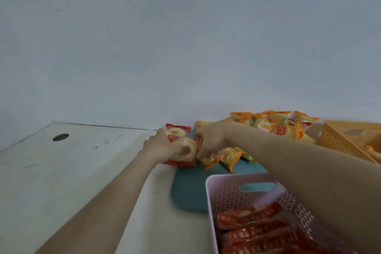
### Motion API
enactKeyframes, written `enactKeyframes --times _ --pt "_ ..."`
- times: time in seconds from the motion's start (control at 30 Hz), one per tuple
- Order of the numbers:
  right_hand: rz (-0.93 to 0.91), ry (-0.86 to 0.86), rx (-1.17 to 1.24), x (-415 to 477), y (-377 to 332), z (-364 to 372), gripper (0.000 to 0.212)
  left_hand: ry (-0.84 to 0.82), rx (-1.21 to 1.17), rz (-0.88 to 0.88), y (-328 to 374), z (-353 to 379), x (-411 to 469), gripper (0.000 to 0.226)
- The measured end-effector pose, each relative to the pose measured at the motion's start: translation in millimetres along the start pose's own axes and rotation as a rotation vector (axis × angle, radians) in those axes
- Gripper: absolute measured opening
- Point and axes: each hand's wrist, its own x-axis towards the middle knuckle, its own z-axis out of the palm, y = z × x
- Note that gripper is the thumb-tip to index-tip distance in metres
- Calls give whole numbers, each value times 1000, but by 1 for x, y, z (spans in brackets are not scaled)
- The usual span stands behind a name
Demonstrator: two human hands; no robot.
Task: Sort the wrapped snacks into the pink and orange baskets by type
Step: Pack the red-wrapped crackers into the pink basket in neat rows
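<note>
Blue-grey wall (185,37) over a white table (51,171).
It rises beyond my left hand (162,146) and right hand (210,140), with a few dark specks (204,84) above the right one. The table runs leftward from my left hand, scuffed, with what looks like a round hole (60,137) further out. Light is soft and even.

Red-wrapped snacks (179,146): small stack, pale cake visible through wrapper, gripped in left hand (162,147). More red packs (253,231) flat in pink basket (208,196), lattice walls, nearest. Orange-wrapped snacks (274,126): loose heap at back, just beside orange basket (338,140) at right; several strays (226,155) nearer.
</note>
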Motion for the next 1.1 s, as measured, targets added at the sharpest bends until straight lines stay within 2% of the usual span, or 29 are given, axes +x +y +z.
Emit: enactKeyframes --times 0.07,0.1,0.13,0.2,0.27,0.33,0.43,0.47,0.53,0.6,0.63,0.7,0.77,0.9,1.0,1.07,1.1 --pt "14 -38 40 1 1 4 42 -27 -62 6 -3 -8 -1 51" --pt "19 -60 60 2 1 6 42 -48 -105 2 -8 -12 0 37" --pt "22 -63 55 3 1 7 39 -62 -125 -19 -14 -16 3 34" --pt "21 -5 12 9 0 6 37 -15 -123 -73 -24 -24 7 49" --pt "10 76 28 13 -2 2 32 -5 -158 -91 -23 -32 3 54" --pt "-14 142 135 17 -5 -1 30 -59 -257 -87 -21 -33 4 67" --pt "-10 73 409 18 -10 2 42 -105 -394 -49 -13 -29 -2 90" --pt "-16 31 480 18 -11 5 52 -90 -442 -37 -12 -28 -5 88" --pt "-56 6 540 17 -12 7 81 -25 -524 12 -11 -28 -10 69" --pt "-143 84 550 8 -14 2 100 17 -575 116 -5 -35 -24 54" --pt "-207 144 554 0 -16 -3 100 24 -598 181 0 -39 -31 53" --pt "-324 235 557 -23 -19 -13 82 43 -521 328 12 -49 -49 53" --pt "-377 244 560 -56 -21 -23 59 67 -404 455 29 -57 -72 53" --pt "-365 219 438 -119 -11 -33 57 168 -152 658 61 -60 -118 70" --pt "-342 357 361 -163 5 -31 39 349 -203 693 74 -50 -150 78" --pt "-318 480 344 -184 22 -27 34 473 -195 713 75 -43 -168 60" --pt "-299 532 298 -205 36 -22 34 430 -175 728 80 -36 -187 44"
